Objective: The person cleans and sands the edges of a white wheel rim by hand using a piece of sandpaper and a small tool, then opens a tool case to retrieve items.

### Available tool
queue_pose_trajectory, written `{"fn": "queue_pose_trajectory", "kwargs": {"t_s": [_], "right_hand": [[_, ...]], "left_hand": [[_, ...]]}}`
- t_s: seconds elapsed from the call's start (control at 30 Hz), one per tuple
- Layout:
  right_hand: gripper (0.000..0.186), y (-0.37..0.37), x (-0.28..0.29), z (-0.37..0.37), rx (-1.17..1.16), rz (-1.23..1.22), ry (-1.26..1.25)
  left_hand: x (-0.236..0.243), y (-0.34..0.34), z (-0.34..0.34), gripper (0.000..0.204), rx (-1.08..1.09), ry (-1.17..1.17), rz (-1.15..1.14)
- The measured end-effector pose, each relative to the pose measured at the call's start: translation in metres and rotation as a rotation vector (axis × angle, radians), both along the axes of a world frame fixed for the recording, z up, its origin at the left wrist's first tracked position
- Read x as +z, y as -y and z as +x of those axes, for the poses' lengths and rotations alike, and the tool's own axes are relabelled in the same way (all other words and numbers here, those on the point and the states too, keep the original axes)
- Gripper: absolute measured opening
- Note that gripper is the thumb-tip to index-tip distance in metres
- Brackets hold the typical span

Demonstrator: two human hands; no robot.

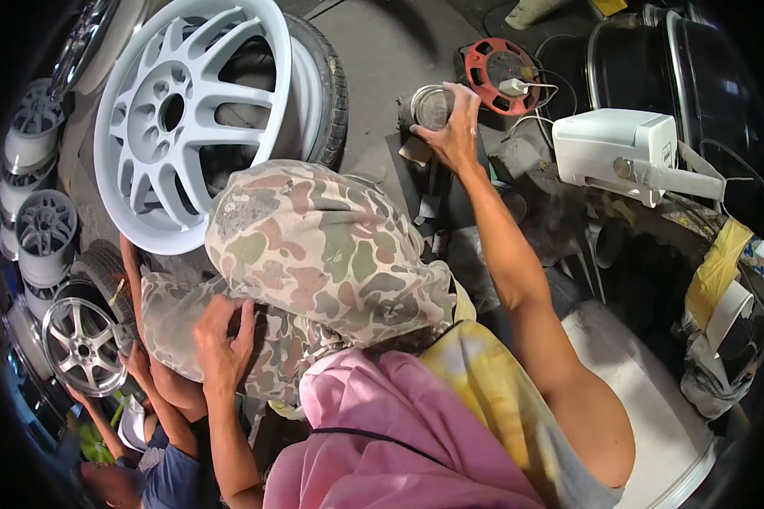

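Note:
My right hand [458,127] reaches out at the upper middle, thumb and fingers closed round the rim of a round tin [434,109] with a grey, dusty top. The tin is above a dark, cluttered stand. My left hand [222,335] is over my leg in camouflage trousers [323,246], its thumb apart from loosely bent fingers. Nothing shows in it, though the fingertips are partly hidden. Beyond my knee, a large white wheel rim [157,127] leans upright against a tyre [327,93].
A red cable reel [501,76] with a white plug lies beyond the tin. To the right are a white boxy device [615,148] and dark barrels [628,72]. At left, another person's hand [136,360] is at a silver wheel [85,346], near stacked rims [47,225].

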State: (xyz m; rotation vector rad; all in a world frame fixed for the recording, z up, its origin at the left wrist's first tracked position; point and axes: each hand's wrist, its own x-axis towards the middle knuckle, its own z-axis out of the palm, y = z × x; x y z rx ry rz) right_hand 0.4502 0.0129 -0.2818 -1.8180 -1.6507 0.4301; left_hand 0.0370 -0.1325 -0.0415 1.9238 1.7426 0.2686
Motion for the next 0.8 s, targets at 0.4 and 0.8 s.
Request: {"fn": "queue_pose_trajectory", "kwargs": {"t_s": [0.4, 0.8], "right_hand": [[0.096, 0.09, -0.057, 0.057, -0.52, -0.599, -0.806], [0.053, 0.163, -0.065, 0.029, 0.654, -0.396, 0.644]], "left_hand": [[-0.001, -0.003, 0.004, 0.012, 0.297, 0.443, -0.284], [0.075, -0.039, 0.038, 0.006, 0.091, 0.44, 0.094]]}}
